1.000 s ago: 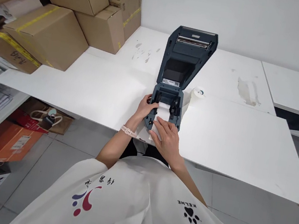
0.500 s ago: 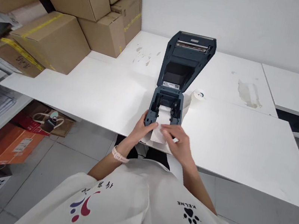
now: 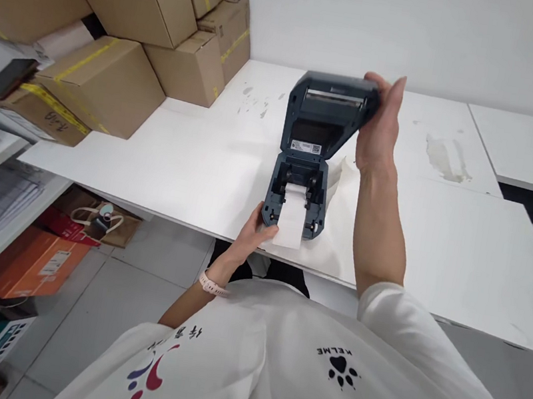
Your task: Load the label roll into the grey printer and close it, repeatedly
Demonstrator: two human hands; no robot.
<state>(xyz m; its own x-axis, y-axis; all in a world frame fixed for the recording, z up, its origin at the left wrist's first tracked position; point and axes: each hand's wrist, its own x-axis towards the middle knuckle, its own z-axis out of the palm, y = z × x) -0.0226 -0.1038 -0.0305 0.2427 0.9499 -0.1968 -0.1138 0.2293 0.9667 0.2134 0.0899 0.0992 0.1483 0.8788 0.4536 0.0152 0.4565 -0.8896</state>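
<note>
A dark label printer [image 3: 270, 203] stands on the white table with its lid [image 3: 325, 111] raised. From inside the printer a strip of white label paper [image 3: 291, 220] runs out over the front edge. My left hand [image 3: 249, 234] grips the printer's front left corner, thumb at the paper's left edge and fingers along the side. Up at the lid's top right corner, my right hand [image 3: 381, 130] has hold of the lid, its fingers partly hidden behind it. A loose strip of backing paper [image 3: 335, 180] lies to the right of the printer.
Cardboard boxes [image 3: 107, 86] with yellow tape are stacked at the table's left end. The white table [image 3: 190, 167] stretches along the wall, with peeled patches on its top. Below at the left are shelves and an orange box [image 3: 34, 260] on the floor.
My right hand has gone from the label paper up to the lid's right corner. The lid has tipped somewhat forward. My left hand stays at the front left corner.
</note>
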